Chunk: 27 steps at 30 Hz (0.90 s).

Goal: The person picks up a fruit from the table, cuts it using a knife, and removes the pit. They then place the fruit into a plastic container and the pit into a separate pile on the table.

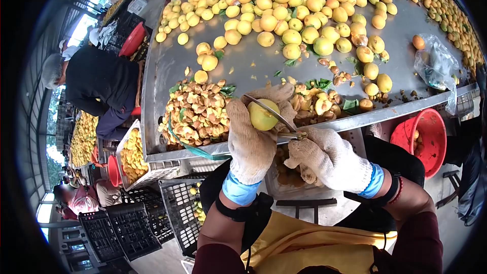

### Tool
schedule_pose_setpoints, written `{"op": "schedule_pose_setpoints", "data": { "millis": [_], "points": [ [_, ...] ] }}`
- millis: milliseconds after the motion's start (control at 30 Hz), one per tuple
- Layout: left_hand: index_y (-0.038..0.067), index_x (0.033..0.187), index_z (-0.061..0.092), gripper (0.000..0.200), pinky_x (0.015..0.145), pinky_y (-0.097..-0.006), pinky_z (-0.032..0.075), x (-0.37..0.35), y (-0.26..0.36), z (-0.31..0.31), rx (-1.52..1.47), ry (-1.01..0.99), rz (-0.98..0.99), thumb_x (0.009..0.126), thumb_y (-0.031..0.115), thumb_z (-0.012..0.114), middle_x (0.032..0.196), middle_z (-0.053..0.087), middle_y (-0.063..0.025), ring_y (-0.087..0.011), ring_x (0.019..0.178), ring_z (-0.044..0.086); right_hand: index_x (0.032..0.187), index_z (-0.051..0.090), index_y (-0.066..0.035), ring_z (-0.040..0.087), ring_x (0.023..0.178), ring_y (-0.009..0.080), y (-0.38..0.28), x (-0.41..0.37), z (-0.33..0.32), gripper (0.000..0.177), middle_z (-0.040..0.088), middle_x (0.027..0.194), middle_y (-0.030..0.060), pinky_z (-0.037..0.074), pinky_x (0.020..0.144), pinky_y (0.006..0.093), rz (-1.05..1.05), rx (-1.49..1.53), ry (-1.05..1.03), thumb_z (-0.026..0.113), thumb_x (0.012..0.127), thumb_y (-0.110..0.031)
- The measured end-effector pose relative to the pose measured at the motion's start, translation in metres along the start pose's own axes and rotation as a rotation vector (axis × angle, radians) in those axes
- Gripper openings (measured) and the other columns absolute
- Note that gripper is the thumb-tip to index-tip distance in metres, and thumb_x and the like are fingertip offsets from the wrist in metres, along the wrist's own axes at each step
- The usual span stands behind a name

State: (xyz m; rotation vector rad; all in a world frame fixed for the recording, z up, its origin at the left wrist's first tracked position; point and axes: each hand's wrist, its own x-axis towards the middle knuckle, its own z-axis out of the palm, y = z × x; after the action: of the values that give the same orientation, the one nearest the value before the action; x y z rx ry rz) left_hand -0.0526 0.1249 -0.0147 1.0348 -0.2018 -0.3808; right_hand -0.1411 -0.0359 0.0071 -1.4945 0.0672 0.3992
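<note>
My left hand [252,139], in a stained knit glove, is closed around a yellow-green fruit [264,115] above the metal table's near edge. A knife [271,111] lies with its blade across the fruit. My right hand [329,158], in a whiter glove, is closed on the knife's handle end, close to my left fingers. Left of my hands, a heap of brown pits and fruit scraps [198,111] sits on the table. More cut fruit pieces [319,102] lie just beyond my right hand.
Whole yellow fruit [274,15] covers the back of the metal table [167,71]. A plastic bag [437,63] lies at right, above a red basin [431,142]. Below the table are a white bin [274,185] and a black crate [177,213]. A person [96,78] bends at left.
</note>
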Motion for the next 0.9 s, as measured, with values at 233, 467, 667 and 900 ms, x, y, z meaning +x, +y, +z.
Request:
{"op": "schedule_pose_setpoints", "data": {
  "millis": [233, 467, 667, 900],
  "points": [
    [0.003, 0.137, 0.051, 0.071, 0.103, -0.0447, 0.054, -0.012, 0.008, 0.009, -0.142, 0.151, -0.03, 0.105, 0.066, 0.04, 0.135, 0.064, -0.0182, -0.03, 0.12, 0.065, 0.102, 0.07, -0.002, 0.064, 0.064, 0.0103, 0.003, 0.004, 0.011, 0.042, 0.072, 0.08, 0.0062, 0.053, 0.062, 0.0274, -0.062, -0.034, -0.001, 0.056, 0.107, -0.041],
    [0.0, 0.145, 0.046, 0.063, 0.09, -0.041, 0.059, -0.003, 0.022, 0.014, 0.354, 0.067, 0.063, 0.106, 0.048, 0.055, 0.116, 0.066, -0.0136, -0.0257, 0.102, 0.068, 0.105, 0.07, -0.001, 0.063, 0.06, 0.0095, -0.005, 0.013, -0.005, 0.049, 0.064, 0.07, 0.0037, 0.051, 0.055, 0.0272, 0.156, 0.269, -0.134, 0.054, 0.107, -0.047],
    [-0.001, 0.15, 0.043, 0.057, 0.096, -0.0438, 0.057, -0.011, 0.006, 0.007, -0.229, -0.16, -0.098, 0.106, 0.035, 0.053, 0.12, 0.068, -0.0162, -0.0306, 0.109, 0.07, 0.115, 0.068, 0.0, 0.067, 0.072, 0.0092, 0.011, 0.019, 0.017, 0.038, 0.073, 0.087, 0.0047, 0.053, 0.063, 0.0254, -0.065, 0.106, -0.005, 0.051, 0.111, -0.034],
    [-0.003, 0.149, 0.047, 0.071, 0.097, -0.0402, 0.057, 0.002, 0.01, -0.013, 0.191, -0.142, 0.018, 0.105, 0.053, 0.052, 0.116, 0.069, -0.0134, -0.0267, 0.11, 0.069, 0.115, 0.069, -0.003, 0.065, 0.068, 0.0077, -0.015, 0.01, 0.009, 0.04, 0.074, 0.088, 0.0042, 0.052, 0.06, 0.0249, 0.129, 0.059, -0.034, 0.053, 0.109, -0.04]
  ]
}}
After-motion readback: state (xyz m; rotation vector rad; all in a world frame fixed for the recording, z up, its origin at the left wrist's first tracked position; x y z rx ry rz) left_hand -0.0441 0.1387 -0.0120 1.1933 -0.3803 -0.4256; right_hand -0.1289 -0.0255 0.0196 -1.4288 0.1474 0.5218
